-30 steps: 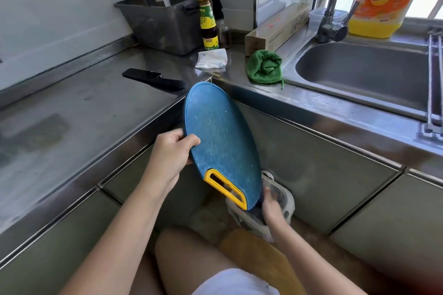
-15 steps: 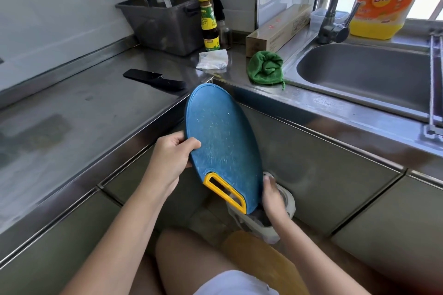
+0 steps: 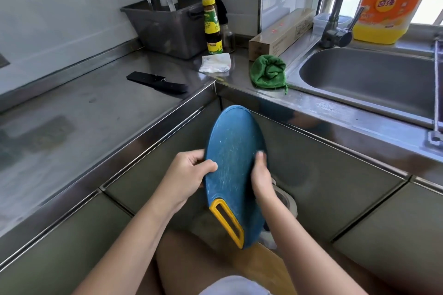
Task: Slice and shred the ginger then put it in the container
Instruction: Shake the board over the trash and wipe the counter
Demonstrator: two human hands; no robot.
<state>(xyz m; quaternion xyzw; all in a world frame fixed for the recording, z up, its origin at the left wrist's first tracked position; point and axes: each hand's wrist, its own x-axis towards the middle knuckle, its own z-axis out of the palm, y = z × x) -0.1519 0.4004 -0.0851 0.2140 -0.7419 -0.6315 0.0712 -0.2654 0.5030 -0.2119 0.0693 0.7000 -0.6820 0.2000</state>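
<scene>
Head view: left hand (image 3: 189,175) pinches the blue board (image 3: 236,148) at its left rim. Right hand (image 3: 262,179) lies against the right rim, grip unclear. The board looks stiff, light, probably slick. Container (image 3: 288,201) sits under the right hand; ginger unseen.

The cutting board (image 3: 236,151) you grip with your left hand (image 3: 189,175) and right hand (image 3: 261,179) is matt blue plastic, its face roughened by fine pale scratches. The handle insert (image 3: 227,225) below your grip is smooth yellow plastic. Just behind your right hand, the container (image 3: 286,201) is clear, glossy plastic. Up beyond the grip, the counter (image 3: 96,115) is brushed stainless steel with a dull, smudged sheen. The knife (image 3: 157,81) on it looks matt black, the cloth (image 3: 268,72) is nubby green terry, the box (image 3: 280,31) is plain matt cardboard, and the detergent bottle (image 3: 393,2) is glossy yellow plastic.
</scene>
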